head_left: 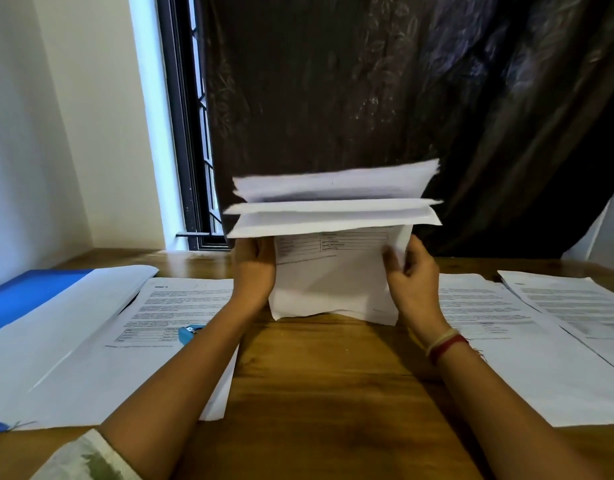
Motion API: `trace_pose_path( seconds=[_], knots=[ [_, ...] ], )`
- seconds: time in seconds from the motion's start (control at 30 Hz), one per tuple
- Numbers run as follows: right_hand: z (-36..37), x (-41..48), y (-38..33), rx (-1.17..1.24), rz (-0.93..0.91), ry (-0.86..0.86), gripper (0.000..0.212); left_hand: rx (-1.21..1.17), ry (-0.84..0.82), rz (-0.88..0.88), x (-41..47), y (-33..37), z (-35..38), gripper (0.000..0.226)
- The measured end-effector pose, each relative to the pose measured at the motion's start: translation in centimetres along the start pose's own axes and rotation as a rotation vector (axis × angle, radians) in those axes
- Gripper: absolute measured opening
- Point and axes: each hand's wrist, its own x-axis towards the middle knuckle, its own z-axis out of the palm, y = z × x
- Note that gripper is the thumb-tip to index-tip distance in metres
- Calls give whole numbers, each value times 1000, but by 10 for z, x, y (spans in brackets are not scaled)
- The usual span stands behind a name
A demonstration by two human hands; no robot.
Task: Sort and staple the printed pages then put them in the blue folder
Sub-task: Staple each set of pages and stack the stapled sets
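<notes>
Forearms out over the worktop [316, 375], left grip [255, 268] and right grip [414, 271] curl round my page stack [333, 289], stood on edge probably for squaring; blue folder [31, 292] lies far left.

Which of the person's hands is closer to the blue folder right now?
Left. The left hand grips the left edge of the upright paper stack, with the blue folder lying further left; the right hand holds the stack's opposite edge, farther away.

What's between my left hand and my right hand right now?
In the head view, the stack of printed pages, held upright; the left hand and right hand grip its two sides.
</notes>
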Motion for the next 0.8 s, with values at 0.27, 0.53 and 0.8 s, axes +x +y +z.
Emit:
trace_pose_path(
  seconds=[0.27, 0.53, 0.8],
  knots=[
    [5, 5, 0, -59, 129, 6, 31, 95, -138, -8, -7, 12, 13, 19],
    [-4, 4, -8, 70, 220, 62, 13, 110, -136, 181, -16, 20, 6, 28],
    [-4, 17, 21, 22, 513, -144, 27, -64, -229, -552, 1, 0, 9, 19]
  ],
)
